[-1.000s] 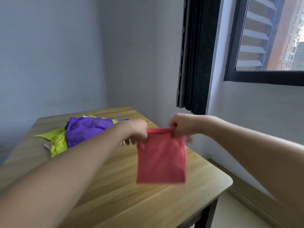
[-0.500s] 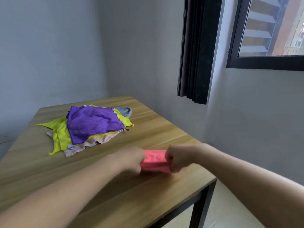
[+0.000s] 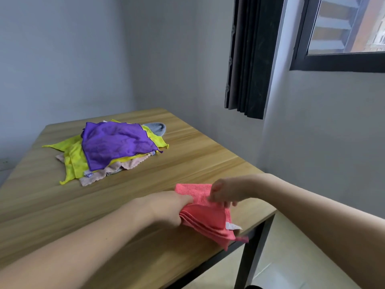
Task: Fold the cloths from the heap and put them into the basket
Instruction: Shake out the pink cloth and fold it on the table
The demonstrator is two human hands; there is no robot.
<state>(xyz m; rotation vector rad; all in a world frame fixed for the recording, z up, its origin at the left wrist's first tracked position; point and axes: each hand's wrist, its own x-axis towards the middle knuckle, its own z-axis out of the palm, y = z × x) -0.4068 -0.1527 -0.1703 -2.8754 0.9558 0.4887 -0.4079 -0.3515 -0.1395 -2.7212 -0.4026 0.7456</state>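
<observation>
A wooden surface [image 3: 187, 163] with a light grain fills the lower left, set into the corner of a room. A black metal leg [image 3: 248, 253] holds up its near right corner, and a dark frame runs under the edge. Grey walls [image 3: 62, 59] meet behind it. A dark pleated curtain [image 3: 248, 59] hangs bunched at the upper right, just beside a black-framed window [image 3: 337, 61]. Through the glass an orange-brown building shows. Pale floor [image 3: 281, 257] lies below the surface on the right

Grey walls [image 3: 62, 49], wooden table [image 3: 198, 155], window [image 3: 343, 28]
</observation>
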